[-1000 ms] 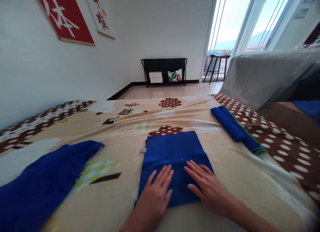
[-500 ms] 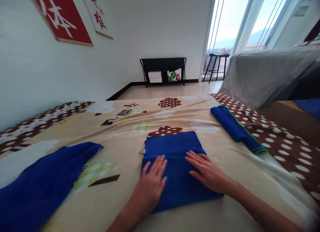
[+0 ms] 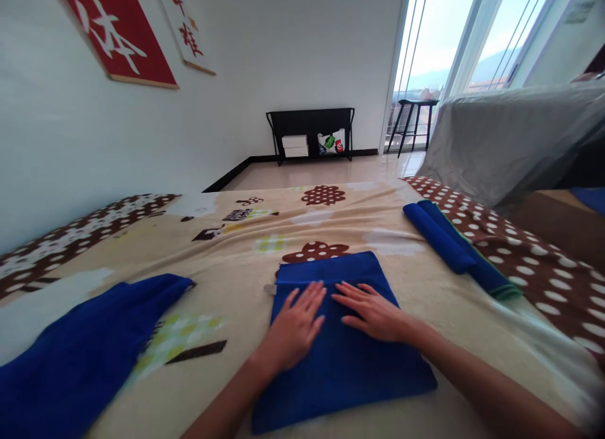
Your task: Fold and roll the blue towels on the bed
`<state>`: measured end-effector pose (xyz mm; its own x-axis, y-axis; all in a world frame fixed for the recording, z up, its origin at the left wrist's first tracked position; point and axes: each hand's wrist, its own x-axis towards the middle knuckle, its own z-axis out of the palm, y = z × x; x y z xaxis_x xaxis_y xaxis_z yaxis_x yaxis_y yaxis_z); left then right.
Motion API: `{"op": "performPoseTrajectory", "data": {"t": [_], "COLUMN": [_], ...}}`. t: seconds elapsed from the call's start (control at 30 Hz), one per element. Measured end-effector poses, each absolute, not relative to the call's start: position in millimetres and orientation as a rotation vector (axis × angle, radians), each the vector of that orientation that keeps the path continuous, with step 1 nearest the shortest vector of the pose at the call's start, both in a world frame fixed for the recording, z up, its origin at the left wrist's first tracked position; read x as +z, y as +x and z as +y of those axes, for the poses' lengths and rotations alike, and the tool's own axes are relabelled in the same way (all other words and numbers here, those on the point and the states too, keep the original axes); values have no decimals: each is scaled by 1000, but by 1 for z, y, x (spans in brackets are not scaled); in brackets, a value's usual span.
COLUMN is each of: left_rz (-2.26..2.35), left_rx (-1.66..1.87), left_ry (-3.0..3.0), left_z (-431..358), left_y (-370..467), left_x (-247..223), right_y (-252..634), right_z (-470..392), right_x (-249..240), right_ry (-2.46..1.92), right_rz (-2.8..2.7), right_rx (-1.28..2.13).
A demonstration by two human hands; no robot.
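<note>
A folded blue cloth (image 3: 350, 370) lies flat on the patterned blanket (image 3: 212, 388), with a small pale tag at its left edge. My left hand (image 3: 297, 325) rests palm down on its left part, fingers spread. On the upper right part lies my right hand (image 3: 373, 313), also flat with its fingers apart. Both hands touch the cloth and hold nothing; a narrow gap separates them. A fold line crosses the cloth near the fingertips.
A crumpled blue cloth (image 3: 94, 344) lies at the left. Two rolled blue cloths (image 3: 442, 240), one green-edged, are at the right. Beyond the bed stand a black rack (image 3: 309, 121), a stool (image 3: 413, 118) and something grey under a plastic cover (image 3: 510, 136).
Both hands have moved slightly up the cloth and closer together. The cloth's lower part now reaches farther toward me and to the left.
</note>
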<state>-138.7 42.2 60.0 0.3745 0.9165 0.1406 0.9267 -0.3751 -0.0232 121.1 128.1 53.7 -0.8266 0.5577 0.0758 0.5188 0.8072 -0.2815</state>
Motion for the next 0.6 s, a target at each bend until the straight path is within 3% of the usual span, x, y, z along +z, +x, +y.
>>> {"op": "performPoseTrajectory", "data": {"t": [0.1, 0.27, 0.47, 0.6], "left_rz": [-1730, -2033, -1945, -2093], "left_rx": [-123, -193, -201, -187], "left_ry": [-2605, -2246, -2303, -2209], "left_z": [73, 94, 112, 126], "left_y": [-133, -187, -166, -177], "left_x": [60, 54, 49, 46], "right_y": [106, 139, 110, 127], "right_z": [152, 204, 200, 215], "right_x": [52, 44, 36, 39], "right_ry": [-893, -1269, -1120, -1327], "right_rz": [-2835, -2641, -2713, -2614], "right_rx": [358, 249, 258, 218]}}
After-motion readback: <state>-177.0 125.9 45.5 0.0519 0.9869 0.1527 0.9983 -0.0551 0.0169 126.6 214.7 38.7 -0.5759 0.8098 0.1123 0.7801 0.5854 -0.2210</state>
